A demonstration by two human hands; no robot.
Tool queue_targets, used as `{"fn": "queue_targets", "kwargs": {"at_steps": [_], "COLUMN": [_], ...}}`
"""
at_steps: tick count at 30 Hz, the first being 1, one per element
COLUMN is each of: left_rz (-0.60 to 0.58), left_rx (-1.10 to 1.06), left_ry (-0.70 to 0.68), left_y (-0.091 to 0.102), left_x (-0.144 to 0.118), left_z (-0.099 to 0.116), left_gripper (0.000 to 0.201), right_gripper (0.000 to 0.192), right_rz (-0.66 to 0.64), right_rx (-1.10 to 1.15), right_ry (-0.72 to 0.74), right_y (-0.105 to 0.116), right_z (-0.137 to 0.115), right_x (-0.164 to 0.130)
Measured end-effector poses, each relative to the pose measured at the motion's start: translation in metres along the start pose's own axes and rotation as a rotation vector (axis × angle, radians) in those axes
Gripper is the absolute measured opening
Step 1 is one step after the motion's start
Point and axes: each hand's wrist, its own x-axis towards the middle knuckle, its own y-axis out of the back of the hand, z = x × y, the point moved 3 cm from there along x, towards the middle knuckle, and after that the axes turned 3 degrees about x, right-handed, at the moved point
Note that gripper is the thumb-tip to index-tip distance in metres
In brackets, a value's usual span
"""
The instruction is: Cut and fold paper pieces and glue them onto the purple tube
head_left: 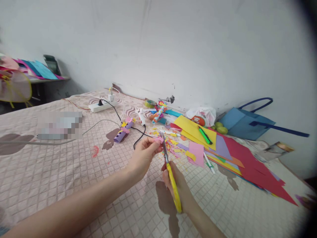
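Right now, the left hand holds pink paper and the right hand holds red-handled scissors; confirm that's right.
Not red: the head view shows that the scissors in the right hand are yellow-handled. The left hand does hold pink paper.

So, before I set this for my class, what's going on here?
A person's left hand pinches a small pink paper piece, while the right hand holds yellow-handled scissors, blades at the paper's edge. Paper scraps lie just beyond, and a decorated purple roll lies to the left on the checked cloth.
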Motion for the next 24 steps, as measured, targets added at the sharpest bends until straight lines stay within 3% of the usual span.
{"fn": "queue_targets", "kwargs": {"at_steps": [24], "left_rz": [0.001], "left_rx": [-0.017], "left_ry": [-0.015], "left_y": [-0.0006], "left_x": [-0.0010], "left_z": [-0.0038], "left_gripper": [0.013], "right_gripper": [0.018], "right_rz": [0.035], "right_rx": [-0.031], "right_ry": [-0.008], "right_y": [-0.0005], "right_z": [-0.0014], "right_x": [0.0003]}}
